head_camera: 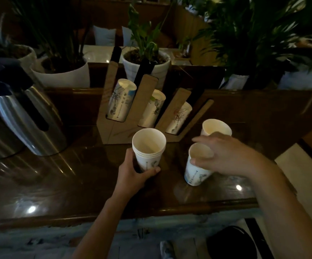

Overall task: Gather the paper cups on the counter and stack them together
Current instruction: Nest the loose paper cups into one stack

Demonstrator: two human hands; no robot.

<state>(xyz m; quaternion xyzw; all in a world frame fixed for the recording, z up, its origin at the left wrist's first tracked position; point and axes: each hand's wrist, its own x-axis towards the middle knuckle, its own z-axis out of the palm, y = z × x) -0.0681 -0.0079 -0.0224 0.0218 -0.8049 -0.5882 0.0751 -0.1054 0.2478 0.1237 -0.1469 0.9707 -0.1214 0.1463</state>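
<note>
A stack of nested white paper cups [148,148] stands at the middle of the dark wooden counter [76,184]. My left hand [132,174] is wrapped around its lower part. To the right, a single paper cup [198,165] with printed drawings is tilted, and my right hand [229,156] grips it at the rim from above. Behind that hand another loose paper cup [215,127] stands upright on the counter, partly hidden by my fingers.
A cardboard cup holder [114,131] with three slanted cup stacks stands just behind. A steel thermos jug [18,116] sits at the left. Potted plants [145,62] line the ledge behind. The counter's front edge runs below my forearms.
</note>
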